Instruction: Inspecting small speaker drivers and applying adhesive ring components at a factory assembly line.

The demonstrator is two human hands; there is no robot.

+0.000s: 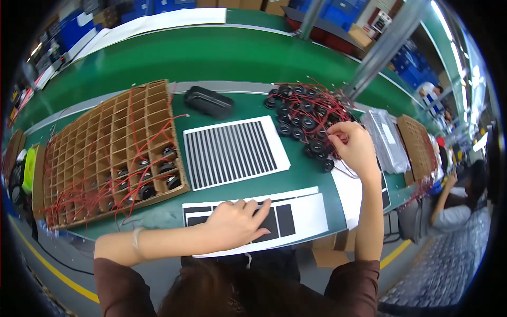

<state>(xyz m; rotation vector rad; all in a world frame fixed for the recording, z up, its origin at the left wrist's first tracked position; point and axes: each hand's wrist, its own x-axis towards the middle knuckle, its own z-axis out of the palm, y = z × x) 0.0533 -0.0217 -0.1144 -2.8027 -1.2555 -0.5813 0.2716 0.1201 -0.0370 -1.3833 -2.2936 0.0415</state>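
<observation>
Fingers (340, 127) around thin red wires (344, 138)

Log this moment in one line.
left hand: on black-and-white sheets | right hand: at red wires of black round parts | gridded carton: at left

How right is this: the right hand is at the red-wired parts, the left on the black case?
Not quite: the head view shows the left hand on the near sheets, not the black case. The right hand is indeed at the red-wired parts.

Bright; tube lights (442, 21) glare upper right; fisheye-bent edges
</observation>
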